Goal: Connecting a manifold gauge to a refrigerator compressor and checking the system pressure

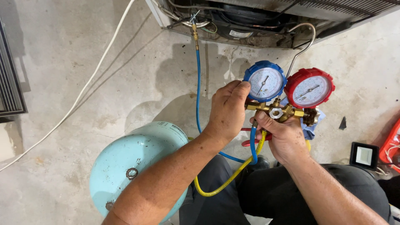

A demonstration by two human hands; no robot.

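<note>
The left hand (227, 110) is closed on the left-end knob of a brass manifold (277, 111) carrying a blue-rimmed round gauge (265, 81) and a red-rimmed round gauge (309, 88). The manifold is gripped from below by the right hand (285, 139), apparently so that both dials are kept facing up while it is steadied. It is held above the concrete floor (62, 54), and a blue hose (198, 87) is run towards the far edge; a pale-blue metal cylinder (133, 162) is lying near the knees.

The left hand (227, 111) grips the left end of the brass manifold (277, 111), the right hand (283, 137) supports it from below, with blue gauge (265, 81) and red gauge (309, 88) above the grip.
</note>
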